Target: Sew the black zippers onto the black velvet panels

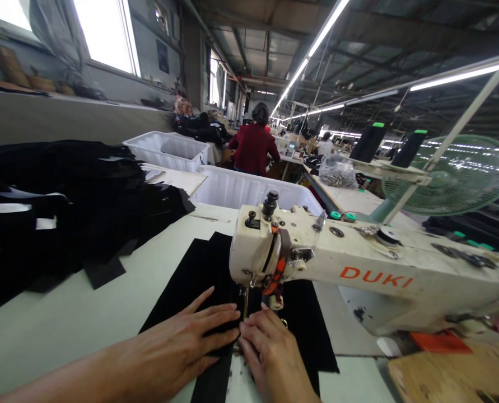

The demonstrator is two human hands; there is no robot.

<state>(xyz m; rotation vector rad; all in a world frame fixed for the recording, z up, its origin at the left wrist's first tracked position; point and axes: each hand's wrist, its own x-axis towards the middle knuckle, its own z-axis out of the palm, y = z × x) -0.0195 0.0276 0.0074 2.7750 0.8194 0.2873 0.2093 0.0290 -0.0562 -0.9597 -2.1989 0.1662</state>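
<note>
A white sewing machine (373, 263) marked DUKI stands over a piece of black fabric (186, 285) on the pale table. Flat on the fabric, left of the needle, lies my left hand (177, 341) with its fingers stretched out and apart. My right hand (274, 352) is close on the other side, its fingers bent and pressed together on the fabric's edge just in front of the needle. The two hands' fingertips nearly meet there. A darker black strip (212, 380) runs toward me under my left hand. The machine head hides part of the fabric.
A big heap of black cut pieces (73, 207) covers the table's left. White plastic bins (249, 187) stand behind. Black thread cones (367, 143) and a green fan (446, 176) are at the right. A person in a dark red top (254, 146) sits further ahead.
</note>
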